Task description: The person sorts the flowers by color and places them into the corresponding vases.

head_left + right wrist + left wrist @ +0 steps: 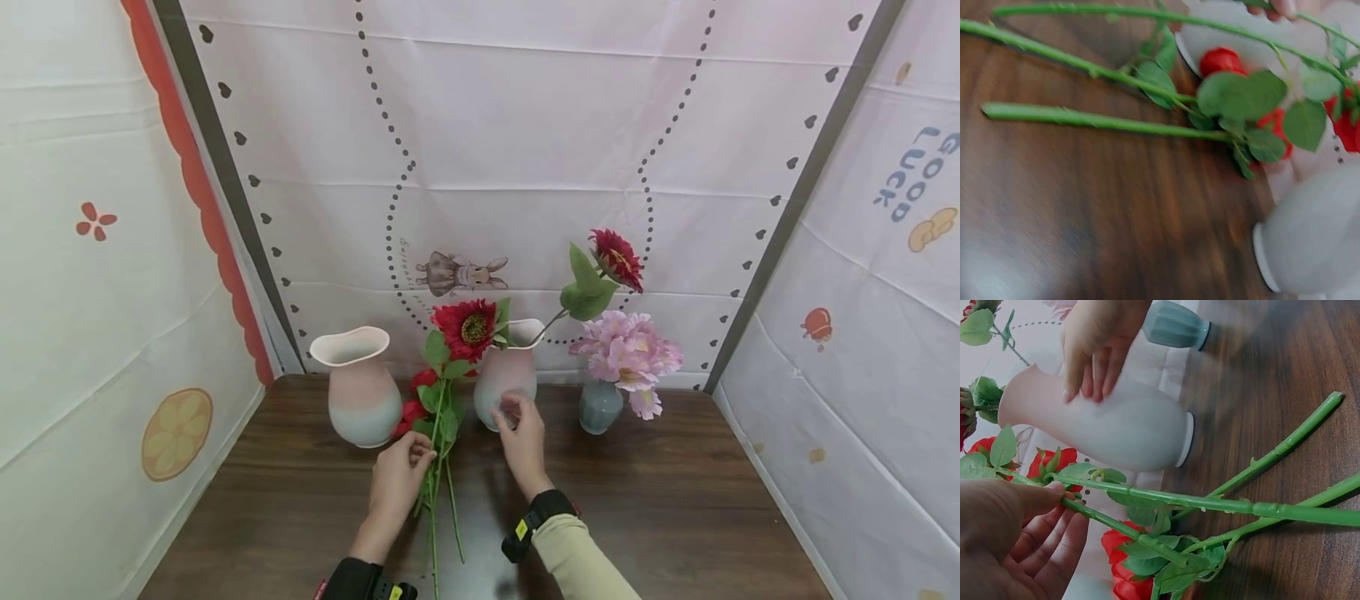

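Observation:
Between thumb and index finger my left hand pinches a green flower stem. Right beside its fingertips runs a longer stem. A red flower with a dark yellow centre tops the bunch, and red roses lie behind the stems. My right hand is in front of the middle pink-and-white vase, fingers loosely bent, holding nothing. That vase bears one dark red flower, leaning right. In the right wrist view, bare stem ends spread over the table, and my right hand is out of sight.
Another pink-and-white vase stands at the left. A small blue-grey vase with pink blossoms stands at the right. Behind the brown wooden table hangs a patterned cloth, with more cloth along both sides.

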{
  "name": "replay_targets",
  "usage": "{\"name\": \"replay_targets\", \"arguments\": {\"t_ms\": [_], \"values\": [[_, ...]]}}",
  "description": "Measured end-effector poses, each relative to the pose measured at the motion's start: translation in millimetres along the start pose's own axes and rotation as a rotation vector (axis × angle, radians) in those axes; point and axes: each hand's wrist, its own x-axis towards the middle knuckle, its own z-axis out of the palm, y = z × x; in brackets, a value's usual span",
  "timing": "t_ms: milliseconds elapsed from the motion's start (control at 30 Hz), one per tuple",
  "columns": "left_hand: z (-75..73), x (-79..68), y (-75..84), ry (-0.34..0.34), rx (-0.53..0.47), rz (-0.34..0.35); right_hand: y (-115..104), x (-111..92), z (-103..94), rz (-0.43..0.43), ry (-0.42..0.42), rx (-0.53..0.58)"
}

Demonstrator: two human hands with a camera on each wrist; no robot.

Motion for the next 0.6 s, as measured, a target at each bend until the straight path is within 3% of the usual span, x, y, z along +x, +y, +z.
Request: {"name": "replay_targets", "arguments": {"t_ms": [300, 600], "values": [[0.2, -1.7, 1.9, 0.000, -0.016, 0.003, -3, -28, 18.6, 0.070, -0.267, -0.004], [-1.4, -2.8, 3.1, -0.005, -0.011, 0.001, -5, -44, 28.9, 0.098, -0.353, 0.014]]}}
